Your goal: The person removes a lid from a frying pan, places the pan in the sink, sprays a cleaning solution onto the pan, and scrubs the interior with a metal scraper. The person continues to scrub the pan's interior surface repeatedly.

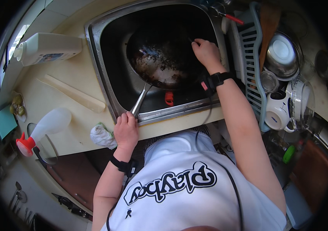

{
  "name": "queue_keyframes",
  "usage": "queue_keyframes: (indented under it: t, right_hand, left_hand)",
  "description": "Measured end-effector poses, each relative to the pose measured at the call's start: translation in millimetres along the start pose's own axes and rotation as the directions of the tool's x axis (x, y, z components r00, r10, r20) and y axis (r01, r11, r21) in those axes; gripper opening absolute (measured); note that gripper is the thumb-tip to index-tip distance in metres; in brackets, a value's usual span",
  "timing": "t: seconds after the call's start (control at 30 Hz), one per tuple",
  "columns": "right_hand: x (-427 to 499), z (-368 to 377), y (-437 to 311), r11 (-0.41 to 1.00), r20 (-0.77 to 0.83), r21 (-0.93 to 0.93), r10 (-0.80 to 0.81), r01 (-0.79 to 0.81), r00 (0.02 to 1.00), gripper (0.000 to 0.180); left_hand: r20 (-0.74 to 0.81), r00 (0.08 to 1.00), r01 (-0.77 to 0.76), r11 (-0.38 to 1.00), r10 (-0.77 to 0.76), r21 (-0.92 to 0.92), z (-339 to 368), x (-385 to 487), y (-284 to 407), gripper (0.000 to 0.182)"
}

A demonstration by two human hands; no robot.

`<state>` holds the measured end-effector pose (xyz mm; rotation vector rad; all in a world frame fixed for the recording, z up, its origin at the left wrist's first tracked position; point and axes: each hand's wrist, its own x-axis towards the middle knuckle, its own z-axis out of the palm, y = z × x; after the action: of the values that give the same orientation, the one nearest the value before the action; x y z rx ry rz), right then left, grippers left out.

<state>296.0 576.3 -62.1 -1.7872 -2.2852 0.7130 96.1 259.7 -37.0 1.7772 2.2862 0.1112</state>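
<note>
In the metal sink (94, 57) before me lies a blackened wok (164, 63), its scorched surface patched with grey and brown. My left hand (126, 130) is closed around the end of the wok's metal handle (141, 99), over the sink's front left rim. Above the wok's right side, my right hand (207, 53) pinches a small dark thing (190, 39); whether it is part of the wok or a separate piece, I cannot tell. A red plastic piece (169, 98) rests on the sink floor below the wok. A crumpled white cloth (102, 136) is beside my left hand.
Left on the counter are a white jug (52, 47), a cream plastic strip (74, 93), a red-topped spray bottle (51, 122) and a glass lid (48, 147). Right of the sink, a blue-grey dish rack (253, 57) borders metal bowls (282, 63) and a white mug (275, 115).
</note>
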Motion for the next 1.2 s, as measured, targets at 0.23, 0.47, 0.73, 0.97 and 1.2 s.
queue_keyframes:
  t: [0.23, 0.47, 0.73, 0.97, 1.2]
  right_hand:
    - [5.7, -5.8, -3.5, 0.998, 0.039, -0.066, 0.022, -0.019, 0.999, 0.035]
    - [10.8, -8.2, -6.1, 0.996, 0.091, -0.071, 0.058, -0.052, 0.994, 0.037]
    - [18.9, -4.9, -10.9, 0.995, 0.083, -0.062, 0.079, -0.074, 0.993, 0.036]
    - [21.0, -7.8, -11.1, 0.991, 0.156, -0.102, 0.101, -0.085, 0.983, 0.036]
    - [11.1, 2.7, 3.3, 0.986, 0.181, -0.1, 0.148, -0.132, 0.972, 0.036]
  left_hand:
    - [0.006, 1.0, 0.007, 1.0, -0.007, -0.005, -1.2, -2.1, 2.9, 0.036]
    - [-0.01, 1.0, 0.006, 1.0, -0.006, -0.005, -1.6, 0.4, 3.4, 0.035]
    - [-0.002, 1.0, 0.01, 1.0, -0.01, -0.017, -2.4, -0.5, 3.5, 0.034]
    - [-0.029, 0.999, 0.013, 1.0, -0.014, -0.024, -0.6, -0.1, 2.6, 0.033]
    - [-0.022, 0.999, 0.028, 1.0, -0.028, -0.013, -1.1, 0.4, 2.7, 0.033]
